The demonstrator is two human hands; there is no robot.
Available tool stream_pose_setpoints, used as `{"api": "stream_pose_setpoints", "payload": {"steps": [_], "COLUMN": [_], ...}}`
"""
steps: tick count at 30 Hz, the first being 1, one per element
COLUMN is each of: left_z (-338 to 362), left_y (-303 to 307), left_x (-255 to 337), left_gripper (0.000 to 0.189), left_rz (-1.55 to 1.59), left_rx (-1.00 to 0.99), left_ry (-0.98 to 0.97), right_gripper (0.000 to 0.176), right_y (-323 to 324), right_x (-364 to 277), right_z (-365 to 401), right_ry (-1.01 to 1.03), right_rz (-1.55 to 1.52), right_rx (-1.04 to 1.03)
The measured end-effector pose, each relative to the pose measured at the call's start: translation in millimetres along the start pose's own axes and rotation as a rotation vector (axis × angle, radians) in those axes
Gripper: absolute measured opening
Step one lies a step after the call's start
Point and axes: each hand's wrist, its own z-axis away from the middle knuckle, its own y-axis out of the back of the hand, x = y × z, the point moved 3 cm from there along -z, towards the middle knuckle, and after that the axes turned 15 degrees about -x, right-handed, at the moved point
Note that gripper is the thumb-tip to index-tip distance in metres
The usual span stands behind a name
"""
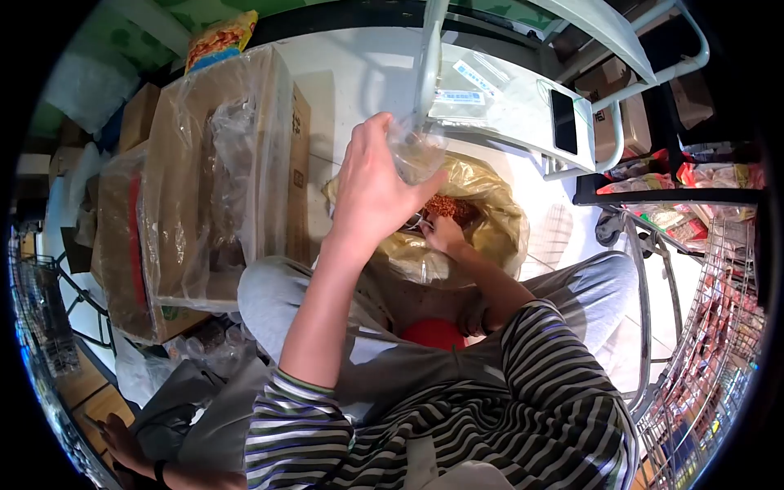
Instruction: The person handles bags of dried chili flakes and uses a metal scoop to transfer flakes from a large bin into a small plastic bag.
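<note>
My left hand (369, 180) is raised, with thumb and fingers closed round a clear plastic container (418, 152) above the bag. Below it a large yellowish plastic bag (500, 196) stands open on the floor between my legs. Reddish-brown crumbly food (453, 207) lies inside it. My right hand (445, 235) reaches into the bag, its fingers closed on a shiny metal utensil (419, 220) beside the food. The utensil's far end is hidden, so its exact kind does not show.
Opened cardboard boxes (192, 196) with plastic liners stand at left, a snack packet (220, 39) behind them. A white step stool (523, 114) holds a phone (563, 121) and labelled clear bags (461, 96). Wire racks (702, 327) stand at right. Another person's hand (122, 445) shows at lower left.
</note>
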Motion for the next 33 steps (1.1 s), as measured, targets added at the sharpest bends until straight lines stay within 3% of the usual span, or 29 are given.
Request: {"api": "stream_pose_setpoints", "payload": {"steps": [6,10,14,17,21,25,28,33], "left_z": [3.3,5.2,7.4,11.6,15.2,17.7,19.5,17.9], "left_y": [6.8,5.0,6.3,7.3,0.5,-3.0,-2.5,-16.6], "left_x": [-2.2,-0.7,-4.3,-1.5,0.3,-6.3,-8.8,-25.7], "left_gripper": [0.088,0.086,0.087,0.087,0.086,0.086,0.086,0.084], "left_rz": [-0.007,-0.003,0.004,-0.030,-0.057,-0.094,-0.135,-0.177], "left_rx": [0.013,0.002,0.020,0.037,0.031,-0.011,-0.163,-0.232], "left_ry": [0.011,0.001,-0.004,0.007,0.011,0.055,0.092,0.103], "right_gripper": [0.036,0.039,0.036,0.035,0.035,0.036,0.033,0.032], "right_y": [-9.4,-9.8,-35.8,-30.0,-31.4,-7.8,11.8,37.9], "right_x": [-16.9,-34.4,5.8,-6.1,-22.6,-10.3,7.4,40.2], "right_z": [-28.8,-58.2,-78.2,-74.7,-85.3,-43.6,-0.9,60.5], "right_ry": [0.268,0.094,0.063,-0.011,-0.032,-0.020,-0.047,0.048], "right_rz": [-0.085,0.064,0.075,0.081,0.061,0.013,-0.054,0.026], "right_rx": [0.163,-0.043,-0.097,-0.036,-0.138,-0.105,-0.049,0.034]}}
